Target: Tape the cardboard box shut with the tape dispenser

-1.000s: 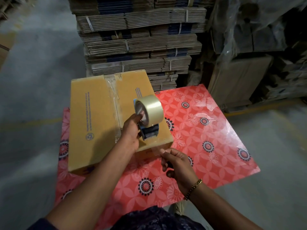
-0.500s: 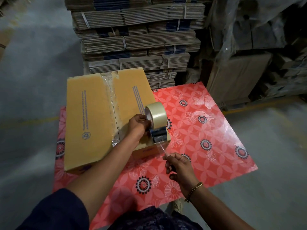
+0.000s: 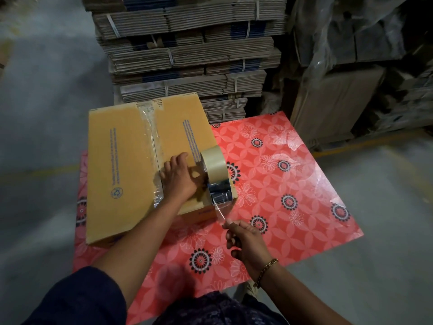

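A yellow-brown cardboard box [image 3: 121,165] lies on a red flowered table [image 3: 293,207], its flaps closed and a clear tape strip [image 3: 152,141] along the centre seam. The tape dispenser [image 3: 216,181], with a pale roll on top, rests on the box's near right corner. My left hand [image 3: 179,179] grips it from the left. My right hand [image 3: 246,242] is below the corner, pinching the free end of the clear tape [image 3: 220,212] pulled from the dispenser.
Tall strapped stacks of flattened cartons [image 3: 187,50] stand just behind the box. Plastic-covered boxes [image 3: 351,66] fill the back right. Grey concrete floor [image 3: 42,113] lies to the left and right of the table.
The dispenser has come down from above the box to its near right corner. My right hand has drawn a short length of tape out towards me.
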{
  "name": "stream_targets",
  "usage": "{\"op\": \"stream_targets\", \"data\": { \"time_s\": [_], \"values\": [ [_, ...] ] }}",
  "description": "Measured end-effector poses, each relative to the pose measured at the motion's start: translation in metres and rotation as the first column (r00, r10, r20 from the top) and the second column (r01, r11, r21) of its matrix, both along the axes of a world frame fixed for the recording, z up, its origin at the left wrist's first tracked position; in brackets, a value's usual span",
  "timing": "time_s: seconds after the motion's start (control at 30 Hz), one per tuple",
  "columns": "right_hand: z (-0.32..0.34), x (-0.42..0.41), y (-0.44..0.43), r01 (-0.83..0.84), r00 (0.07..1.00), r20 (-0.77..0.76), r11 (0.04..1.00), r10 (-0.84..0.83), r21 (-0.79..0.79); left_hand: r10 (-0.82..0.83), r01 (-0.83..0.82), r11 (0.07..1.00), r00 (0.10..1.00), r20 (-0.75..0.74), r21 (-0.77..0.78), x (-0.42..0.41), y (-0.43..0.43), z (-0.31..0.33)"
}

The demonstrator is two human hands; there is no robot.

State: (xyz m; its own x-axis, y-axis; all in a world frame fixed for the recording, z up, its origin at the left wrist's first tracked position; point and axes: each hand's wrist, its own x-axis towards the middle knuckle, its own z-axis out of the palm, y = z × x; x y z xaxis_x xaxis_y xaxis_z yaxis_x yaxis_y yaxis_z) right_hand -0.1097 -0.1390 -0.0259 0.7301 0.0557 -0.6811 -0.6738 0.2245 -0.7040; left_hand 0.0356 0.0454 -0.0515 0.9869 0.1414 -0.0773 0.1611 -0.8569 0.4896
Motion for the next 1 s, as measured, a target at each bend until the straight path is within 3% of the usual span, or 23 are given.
{"op": "stream_targets", "data": {
  "time_s": [0.07, 0.17, 0.27, 0.53, 0.77, 1.0],
  "values": [
    [-0.001, 0.0, -0.001, 0.006, 1.0, -0.004, 1.0, -0.006, 0.015, -0.017, 0.017, 1.0, 0.999, 0.046, 0.005, -0.007, 0.0, 0.002],
    [-0.001, 0.0, -0.002, 0.004, 1.0, -0.004, 1.0, -0.004, 0.028, 0.041, -0.009, 0.991, 0.97, 0.238, -0.134, -0.039, -0.005, 0.006],
    [-0.002, 0.001, -0.003, -0.004, 1.0, -0.003, 0.999, 0.004, 0.033, -0.071, 0.15, 0.969, 0.931, 0.358, -0.197, -0.091, -0.01, 0.009],
    [-0.002, 0.003, -0.003, -0.04, 0.999, -0.021, 0.999, 0.04, 0.008, -0.358, 0.394, 0.919, 0.865, 0.353, -0.033, -0.125, -0.022, 0.007],
    [0.001, 0.005, -0.005, -0.049, 0.999, -0.008, 0.999, 0.049, 0.022, -0.42, 0.448, 0.894, 0.837, 0.351, 0.002, -0.12, -0.029, 0.006],
    [0.003, -0.001, -0.013, -0.134, 0.989, -0.026, 0.964, 0.143, 0.228, -0.232, 0.33, 0.899, 0.917, 0.326, -0.289, -0.122, -0.036, 0.002]
  ]
}}
